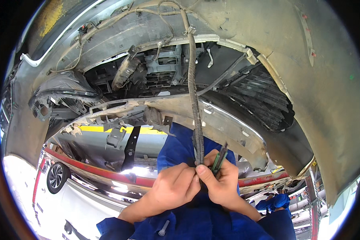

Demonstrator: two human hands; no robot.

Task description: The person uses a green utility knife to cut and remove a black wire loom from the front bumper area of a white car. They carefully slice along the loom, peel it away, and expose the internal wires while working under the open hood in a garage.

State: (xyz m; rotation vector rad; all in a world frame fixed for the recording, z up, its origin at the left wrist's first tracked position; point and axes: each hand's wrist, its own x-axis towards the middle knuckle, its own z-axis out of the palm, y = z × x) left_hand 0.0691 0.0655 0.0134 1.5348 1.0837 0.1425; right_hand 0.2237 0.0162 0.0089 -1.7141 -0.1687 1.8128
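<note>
Pinched at its lower end by left hand [176, 185] and right hand [221, 181], the dusty grey corrugated conduit [194, 100] hangs before the blue-clad worker [188, 218]; slipping fingers could let the right's slim green-and-black tool [219, 162] nick it.

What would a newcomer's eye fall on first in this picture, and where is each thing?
First, the long corrugated tube running down the middle to the left hand and right hand, the right also holding a green-and-black tool. Around it spreads a large, dirty grey panel, with a headlight at the left. At lower left, a white car shows its wheel.
</note>
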